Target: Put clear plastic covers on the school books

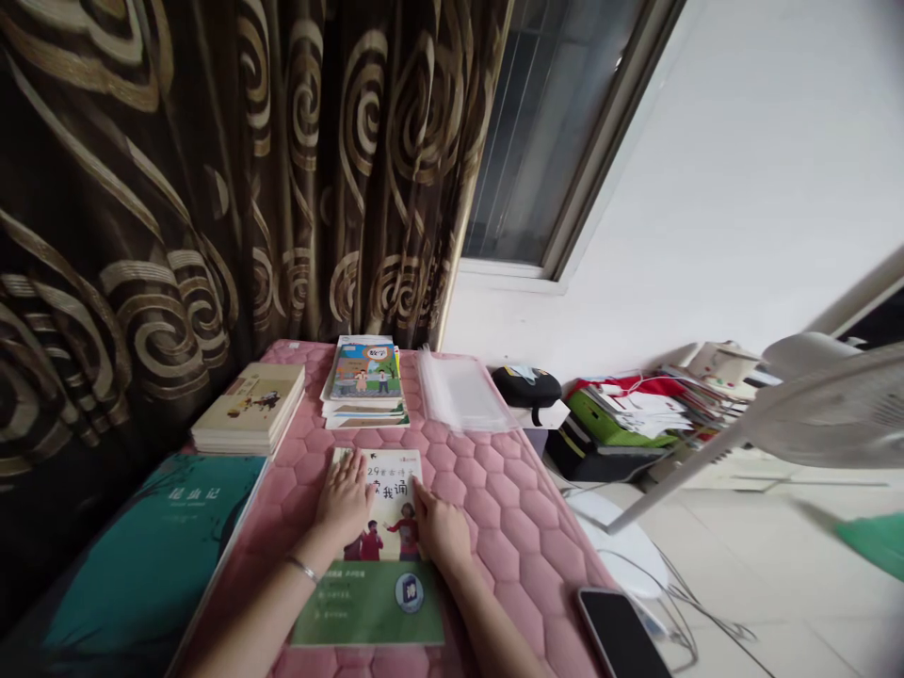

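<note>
Head view shows your left hand [346, 499] lying flat, fingers spread and released, on the upper left of a paperback book [371, 603], with a thin bracelet [303, 568] on that wrist. Your right hand [439, 529] rests palm down on the book's right edge, also loose and gripping nothing. The book lies face up in the near middle of the pink quilted table [494, 508], its green lower band towards you. Just left of it lies a large teal book [155, 556]. Farther back sit a beige stack of books [250, 407], a stack of colourful books [363, 381] and a pile of clear plastic sleeves [459, 391], all apart from your hands. A dark phone [621, 631] lies at the table's near right corner. A patterned curtain [176, 188] hangs behind, and a white fan [819, 414] leans in from the right.
</note>
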The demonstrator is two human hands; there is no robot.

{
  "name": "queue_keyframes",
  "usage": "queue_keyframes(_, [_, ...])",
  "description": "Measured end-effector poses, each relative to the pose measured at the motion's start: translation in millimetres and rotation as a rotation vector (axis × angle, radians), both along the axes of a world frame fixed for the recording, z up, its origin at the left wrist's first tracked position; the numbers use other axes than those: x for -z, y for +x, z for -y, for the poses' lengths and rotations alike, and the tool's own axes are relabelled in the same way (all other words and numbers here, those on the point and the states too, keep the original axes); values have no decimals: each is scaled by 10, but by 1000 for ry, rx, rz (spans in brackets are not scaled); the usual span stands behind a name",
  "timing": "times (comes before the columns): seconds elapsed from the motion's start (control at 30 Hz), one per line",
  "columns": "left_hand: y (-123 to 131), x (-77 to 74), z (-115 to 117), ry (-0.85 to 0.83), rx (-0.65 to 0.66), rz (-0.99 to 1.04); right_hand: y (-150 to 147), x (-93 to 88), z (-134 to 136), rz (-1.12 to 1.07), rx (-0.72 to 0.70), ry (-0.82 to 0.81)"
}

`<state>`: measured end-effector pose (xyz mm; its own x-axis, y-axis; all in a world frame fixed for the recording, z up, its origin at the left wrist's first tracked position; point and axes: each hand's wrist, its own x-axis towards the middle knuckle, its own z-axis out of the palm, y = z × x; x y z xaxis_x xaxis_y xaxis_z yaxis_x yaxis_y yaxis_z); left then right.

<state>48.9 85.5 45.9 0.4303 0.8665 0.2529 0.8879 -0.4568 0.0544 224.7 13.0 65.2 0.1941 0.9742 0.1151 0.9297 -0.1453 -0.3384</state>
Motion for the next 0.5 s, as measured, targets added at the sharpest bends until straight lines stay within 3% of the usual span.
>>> queue_keyframes(0.13, [113, 166, 549, 50, 133, 5, 5, 46, -14, 14, -1, -13])
queue_keyframes(0.2, [18, 279, 832, 145, 208, 15, 17, 47, -23, 12, -5, -24])
queue_keyframes(0.27, [-167, 350, 1022, 261, 190, 37, 29, 9, -28, 6, -10, -48])
queue_keyframes(0.4, [-482, 345, 1130, 368, 95, 67, -54, -177, 34, 66, 13, -100])
queue_keyframes(0.5, [-502, 321, 1116, 367, 94, 62, -293, -294, 215, 129, -19, -19])
